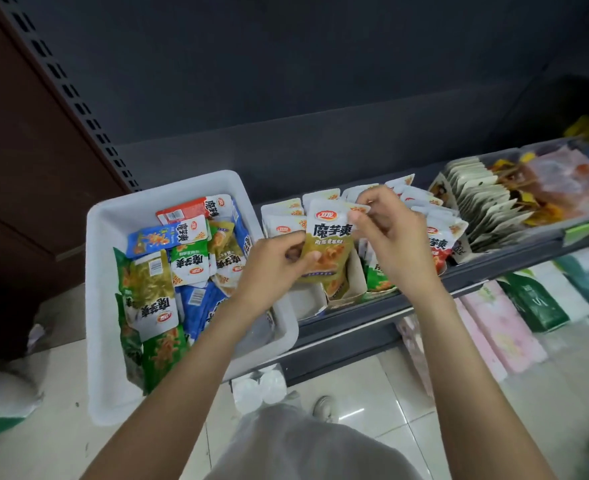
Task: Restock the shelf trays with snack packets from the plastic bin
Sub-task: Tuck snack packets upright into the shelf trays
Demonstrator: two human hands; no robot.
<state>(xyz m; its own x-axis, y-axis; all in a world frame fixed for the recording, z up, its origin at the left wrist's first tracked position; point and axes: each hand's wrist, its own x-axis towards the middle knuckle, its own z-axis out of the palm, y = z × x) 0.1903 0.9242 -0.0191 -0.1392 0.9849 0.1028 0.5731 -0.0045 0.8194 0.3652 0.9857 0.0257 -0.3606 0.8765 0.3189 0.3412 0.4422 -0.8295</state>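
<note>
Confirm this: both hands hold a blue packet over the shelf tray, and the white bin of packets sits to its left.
Wrong colour. The head view shows the left hand and right hand holding an olive-yellow packet over the shelf tray; the white bin does sit to its left.

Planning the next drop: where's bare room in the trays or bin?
Free: the front of the cardboard tray, bare white between the bin and the olive packet both hands hold; also the bin's near right corner. Crowded: bin's left and middle, the red-packet row, and the right tray.
</note>
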